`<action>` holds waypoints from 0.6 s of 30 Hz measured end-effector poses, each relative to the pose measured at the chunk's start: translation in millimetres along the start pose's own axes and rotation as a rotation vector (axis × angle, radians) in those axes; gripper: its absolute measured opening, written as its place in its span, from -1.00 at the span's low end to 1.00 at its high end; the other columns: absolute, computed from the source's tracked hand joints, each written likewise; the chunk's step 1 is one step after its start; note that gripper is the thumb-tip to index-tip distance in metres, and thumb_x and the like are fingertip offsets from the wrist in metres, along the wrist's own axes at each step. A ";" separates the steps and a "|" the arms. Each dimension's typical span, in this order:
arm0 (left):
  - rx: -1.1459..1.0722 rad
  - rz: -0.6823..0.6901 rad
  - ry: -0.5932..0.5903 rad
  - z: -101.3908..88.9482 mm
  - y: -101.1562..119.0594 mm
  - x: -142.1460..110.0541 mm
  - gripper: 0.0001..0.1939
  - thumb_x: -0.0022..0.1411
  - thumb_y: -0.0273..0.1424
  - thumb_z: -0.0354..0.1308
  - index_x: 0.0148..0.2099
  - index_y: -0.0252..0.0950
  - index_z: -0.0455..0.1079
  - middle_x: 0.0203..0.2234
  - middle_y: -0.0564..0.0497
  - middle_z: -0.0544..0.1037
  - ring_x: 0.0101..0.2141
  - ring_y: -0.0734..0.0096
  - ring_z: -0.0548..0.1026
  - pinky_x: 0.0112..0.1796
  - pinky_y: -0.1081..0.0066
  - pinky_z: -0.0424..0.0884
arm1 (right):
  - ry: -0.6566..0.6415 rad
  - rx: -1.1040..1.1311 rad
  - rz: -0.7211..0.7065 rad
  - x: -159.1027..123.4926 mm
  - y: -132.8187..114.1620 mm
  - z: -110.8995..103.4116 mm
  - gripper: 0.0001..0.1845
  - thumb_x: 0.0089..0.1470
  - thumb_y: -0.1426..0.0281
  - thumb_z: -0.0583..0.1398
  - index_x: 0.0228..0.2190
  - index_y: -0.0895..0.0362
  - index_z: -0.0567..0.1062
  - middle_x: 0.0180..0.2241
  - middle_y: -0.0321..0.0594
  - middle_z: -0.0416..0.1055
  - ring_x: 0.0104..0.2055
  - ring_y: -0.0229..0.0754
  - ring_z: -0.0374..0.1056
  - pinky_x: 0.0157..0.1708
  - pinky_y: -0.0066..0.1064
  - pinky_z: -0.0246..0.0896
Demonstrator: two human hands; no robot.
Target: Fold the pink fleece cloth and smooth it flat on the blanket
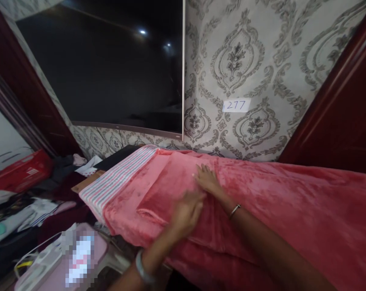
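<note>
Landmark: the pink blanket (304,210). Well left of it: red basket (22,171), then loose clothes (40,208). Above its left part: TV (106,68). Striped band (120,171) runs along its left end. A folded layer (167,182), same pink, lies on the blanket's left half; cannot tell if it is a separate piece. Left hand (187,212) over it: blurred, fingers apparently curled; cannot tell whether its grip holds fabric. Right hand (206,178) lies farther back, fingers spread, grasping nothing. Tag "277" (236,105) above the blanket. Step in hand, judged: smoothing the folds flat. Next move calls for even palm pressure without dragging edges askew.
</note>
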State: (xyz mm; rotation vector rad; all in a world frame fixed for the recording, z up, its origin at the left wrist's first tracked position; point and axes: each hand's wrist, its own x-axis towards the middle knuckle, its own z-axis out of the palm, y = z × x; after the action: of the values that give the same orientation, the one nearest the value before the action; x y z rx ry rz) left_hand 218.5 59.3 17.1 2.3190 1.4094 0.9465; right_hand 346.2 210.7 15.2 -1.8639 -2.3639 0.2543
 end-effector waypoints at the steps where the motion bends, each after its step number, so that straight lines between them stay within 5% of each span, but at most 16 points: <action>1: 0.069 -0.048 0.014 -13.5 -9.9 17.8 -0.52 0.45 -0.34 -0.16 0.30 -0.24 0.35 0.21 -0.12 0.46 0.24 0.21 0.38 0.32 0.03 0.15 | 0.011 -0.004 -0.011 -4.5 -1.9 3.7 -0.28 0.38 0.08 -0.10 0.43 0.09 -0.02 0.46 -0.02 -0.19 0.48 0.07 -0.27 0.37 0.01 -0.26; 5: 0.433 -0.329 -0.120 -39.6 -65.1 77.0 -0.39 0.44 -0.26 -0.09 0.42 -0.44 0.12 0.39 -0.28 0.13 0.41 0.06 0.02 0.36 -0.05 -0.07 | 0.047 -0.043 -0.017 -17.9 1.7 24.4 -0.27 0.37 0.01 -0.09 0.42 0.07 0.05 0.45 -0.01 -0.17 0.47 0.14 -0.27 0.37 0.04 -0.30; 9: 0.639 -0.432 -0.204 -18.0 -112.1 83.6 -0.33 0.46 -0.14 -0.16 0.48 -0.35 -0.02 0.45 -0.21 -0.04 0.43 0.02 -0.12 0.33 -0.23 -0.17 | 0.079 -0.068 -0.020 -21.0 7.4 38.7 -0.26 0.36 -0.01 -0.07 0.41 0.05 0.06 0.45 -0.02 -0.16 0.47 0.14 -0.25 0.36 0.05 -0.32; 13: 0.649 -0.426 -0.184 -1.5 -127.6 72.7 -0.31 0.46 -0.10 -0.21 0.49 -0.32 -0.04 0.45 -0.19 -0.04 0.43 0.03 -0.12 0.34 -0.22 -0.17 | 0.058 -0.076 -0.027 -18.3 7.5 39.0 -0.26 0.36 0.00 -0.07 0.41 0.07 0.06 0.45 0.00 -0.15 0.46 0.17 -0.24 0.36 0.06 -0.31; 18: 0.664 -0.409 -0.152 -4.4 -128.2 74.2 -0.32 0.46 -0.10 -0.20 0.50 -0.27 -0.04 0.45 -0.18 0.00 0.43 0.01 -0.08 0.32 -0.23 -0.10 | 0.037 -0.028 -0.022 2.9 -5.7 18.4 -0.29 0.35 0.05 -0.05 0.41 0.05 0.09 0.42 0.01 -0.03 0.45 0.17 -0.16 0.34 0.08 -0.27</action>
State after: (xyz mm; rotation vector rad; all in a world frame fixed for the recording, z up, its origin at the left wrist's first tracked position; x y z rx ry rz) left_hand 150.4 186.1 -18.5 2.2738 2.2591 0.1872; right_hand 336.5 211.1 -1.6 -1.8377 -2.3742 0.1837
